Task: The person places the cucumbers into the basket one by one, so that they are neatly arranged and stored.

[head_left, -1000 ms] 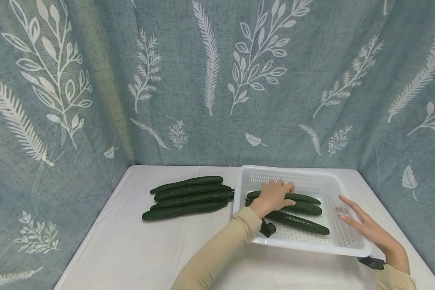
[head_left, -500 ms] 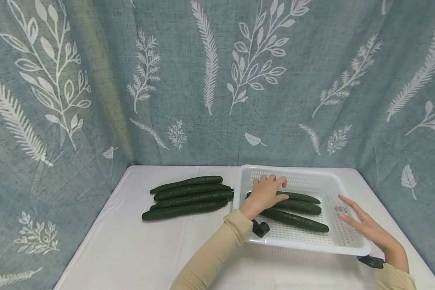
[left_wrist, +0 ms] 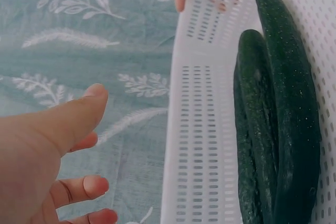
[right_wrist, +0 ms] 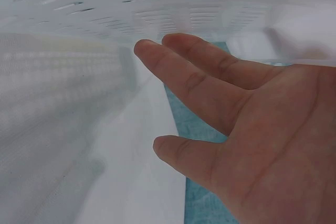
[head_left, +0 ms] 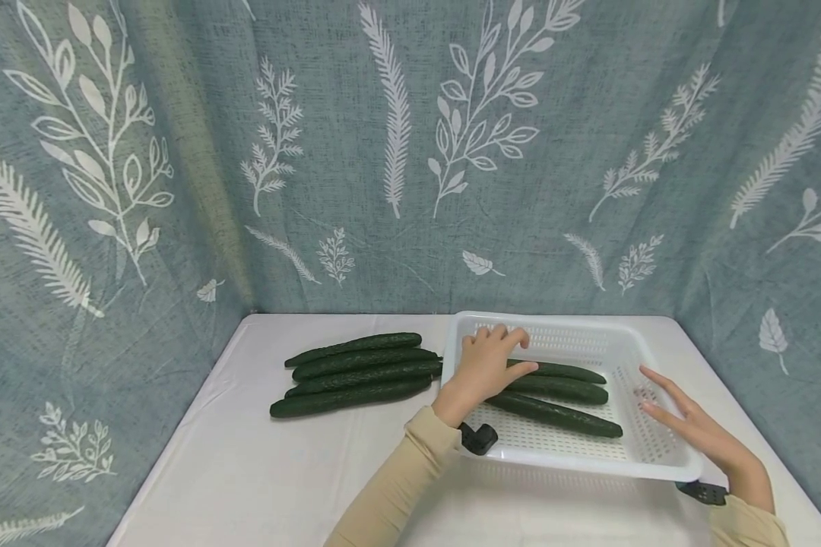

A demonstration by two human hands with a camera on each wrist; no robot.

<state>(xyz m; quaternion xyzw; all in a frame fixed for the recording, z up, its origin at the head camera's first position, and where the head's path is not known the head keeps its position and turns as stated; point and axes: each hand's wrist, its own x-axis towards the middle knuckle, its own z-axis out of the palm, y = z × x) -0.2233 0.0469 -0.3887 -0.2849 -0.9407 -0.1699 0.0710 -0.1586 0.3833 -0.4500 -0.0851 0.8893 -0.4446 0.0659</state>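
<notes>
Three dark green cucumbers (head_left: 554,414) lie side by side in a white perforated plastic basket (head_left: 588,469). Over the left part of this basket hovers my left hand (head_left: 482,368), fingers loosely bent and nothing in them; it covers the cucumbers' left ends. The left wrist view shows its thumb and fingers apart from the cucumbers (left_wrist: 294,108). My right hand (head_left: 711,437) is at the basket's right wall, fingers extended and spread. In the right wrist view the fingertips of that hand (right_wrist: 262,124) reach up close to the slotted plastic.
Several more cucumbers (head_left: 362,374) lie in a row on the white-covered table (head_left: 260,479), left of the basket. A blue-green curtain (head_left: 356,251) with white leaf prints stands behind and at both sides.
My left hand has drawn back to the left across the basket, uncovering more of the cucumbers inside. The right hand and the cucumbers have stayed in place.
</notes>
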